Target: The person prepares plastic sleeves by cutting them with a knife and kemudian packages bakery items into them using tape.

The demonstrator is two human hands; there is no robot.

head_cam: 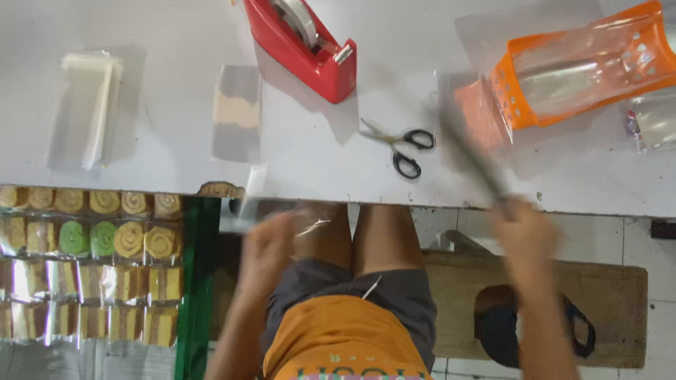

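My left hand is below the white table's front edge, blurred, gripping a clear plastic wrapper that holds something I cannot make out. Over at the right, my right hand holds the lower end of a long thin grey tool. The tool is motion-blurred and slants up and left over the table toward an orange perforated basket. Black-handled scissors lie on the table between my hands. A red tape dispenser stands further back.
A wrapped slice and a stack of clear bags lie on the table's left. A tray of wrapped swirl cake slices with a green edge sits below left. I sit on a wooden bench beside a dark bag.
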